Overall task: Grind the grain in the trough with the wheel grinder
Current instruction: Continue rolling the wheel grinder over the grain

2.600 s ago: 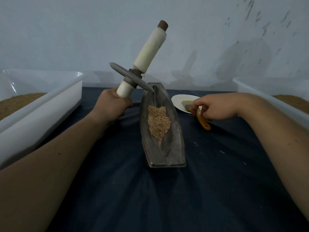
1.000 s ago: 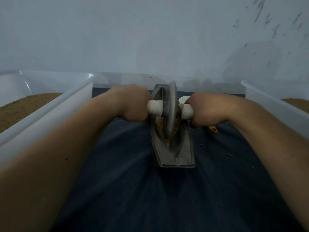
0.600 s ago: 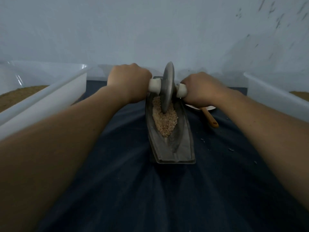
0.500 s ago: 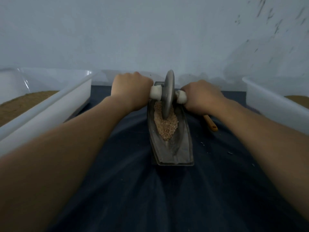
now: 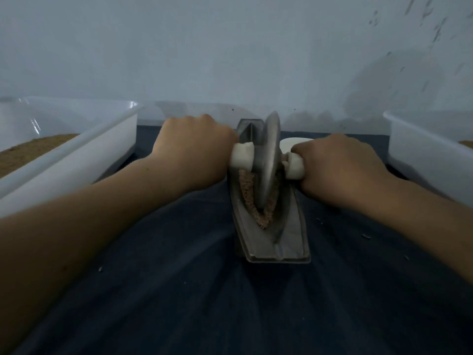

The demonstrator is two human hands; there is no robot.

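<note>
A grey boat-shaped metal trough (image 5: 286,242) lies lengthwise on the dark blue cloth, holding a heap of tan grain (image 5: 265,220). The wheel grinder (image 5: 268,160), a grey metal disc on a white-wrapped axle, stands upright in the trough with its rim down in the grain near the middle. My left hand (image 5: 194,152) grips the left end of the axle. My right hand (image 5: 337,167) grips the right end. Both hands hide most of the handle.
A white tub (image 5: 76,155) with brown grain stands at the left and another white tub (image 5: 430,152) at the right. A white plate (image 5: 290,144) peeks out behind my right hand. A few loose grains lie on the cloth (image 5: 230,303). A pale wall rises behind.
Both hands took hold of the grinder and set the wheel into the trough. Over the last half second the wheel rolled from the far end back toward me, into the grain's middle.
</note>
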